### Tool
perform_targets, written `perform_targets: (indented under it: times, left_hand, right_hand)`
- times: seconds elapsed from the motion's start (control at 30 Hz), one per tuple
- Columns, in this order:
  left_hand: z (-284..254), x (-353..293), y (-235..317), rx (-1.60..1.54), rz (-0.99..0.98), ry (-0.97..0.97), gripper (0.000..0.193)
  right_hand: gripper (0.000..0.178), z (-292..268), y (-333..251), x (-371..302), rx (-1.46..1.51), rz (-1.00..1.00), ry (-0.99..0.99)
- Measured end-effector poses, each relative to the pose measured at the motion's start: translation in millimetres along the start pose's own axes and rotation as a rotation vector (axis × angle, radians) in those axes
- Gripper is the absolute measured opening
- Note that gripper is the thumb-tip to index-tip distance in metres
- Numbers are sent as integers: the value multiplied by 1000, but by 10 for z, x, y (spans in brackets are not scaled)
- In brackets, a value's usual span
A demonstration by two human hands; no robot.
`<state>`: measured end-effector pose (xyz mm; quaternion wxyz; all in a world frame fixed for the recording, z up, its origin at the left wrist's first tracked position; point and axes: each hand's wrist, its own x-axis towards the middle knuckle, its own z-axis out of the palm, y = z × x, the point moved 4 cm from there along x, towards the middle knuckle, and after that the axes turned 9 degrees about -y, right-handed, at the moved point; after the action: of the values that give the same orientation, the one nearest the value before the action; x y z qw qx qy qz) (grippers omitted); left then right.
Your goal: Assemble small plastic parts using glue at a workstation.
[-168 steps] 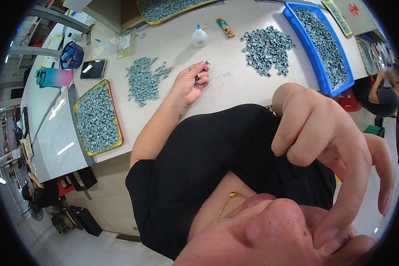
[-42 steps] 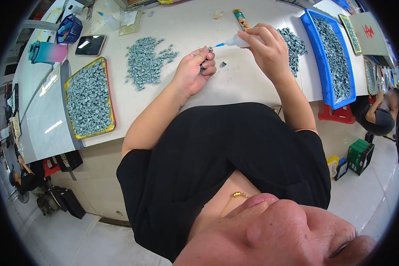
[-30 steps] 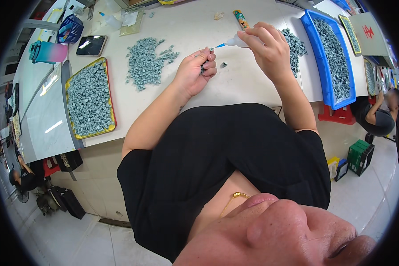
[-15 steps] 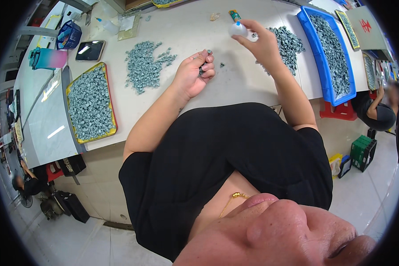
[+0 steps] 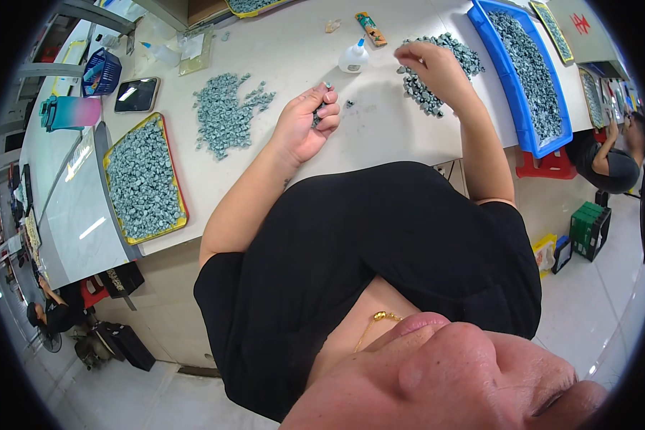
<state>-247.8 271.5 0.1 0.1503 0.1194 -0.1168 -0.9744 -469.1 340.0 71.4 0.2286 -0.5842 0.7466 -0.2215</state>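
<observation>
My left hand [image 5: 307, 123] is closed around several small grey-green stones, with one stone showing at the tip of its thumb. At the right, my right hand [image 5: 441, 72] reaches over a loose pile of darker stones [image 5: 467, 59]. Its fingers are curved and apart from the thumb, and nothing shows between them. A small white squeeze bottle [image 5: 353, 59] with a blue tip stands upright on the table between my hands. Left of my left hand lies a spread of paler stones [image 5: 223, 118]. A single stone [image 5: 350, 104] rests near my left fingers.
A yellow-rimmed tray [image 5: 183, 197] of stones lies at the left, below a phone [image 5: 137, 94]. A long blue bin [image 5: 514, 107] of stones sits at the right. Farther back are an orange-green packet [image 5: 371, 29] and another squeeze bottle [image 5: 163, 54]. Other people work at both sides.
My right hand has set the white bottle down and let go, then moved right over the stone pile. My left hand stays closed on its stones. The view has shifted slightly.
</observation>
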Motion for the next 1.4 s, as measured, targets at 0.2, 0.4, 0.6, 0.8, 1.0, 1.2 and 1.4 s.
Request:
perform_targets:
  times: [0.2, 0.4, 0.6, 0.8, 1.0, 1.2, 1.4]
  left_hand:
    - [7, 14, -26, 30, -24, -8, 13]
    - [15, 13, -49, 42, -25, -9, 13]
    - [50, -6, -51, 60, -27, -29, 11]
    - [79, -24, -35, 71, -24, -45, 11]
    - [101, -27, -58, 57, -45, -10, 12]
    - [107, -24, -75, 37, -55, -55, 13]
    - [108, -29, -82, -47, -67, -96, 16]
  right_hand:
    - [17, 198, 66, -282, -251, 37, -164]
    - [11, 278, 52, -376, -313, -45, -88]
    - [13, 269, 84, -333, -240, -6, -106]
    - [11, 402, 23, -310, -278, -47, -53]
    - [8, 472, -246, -267, 237, -259, 58]
    - [8, 673, -412, -160, 884, -148, -93]
    - [8, 731, -535, -172, 673, -215, 52]
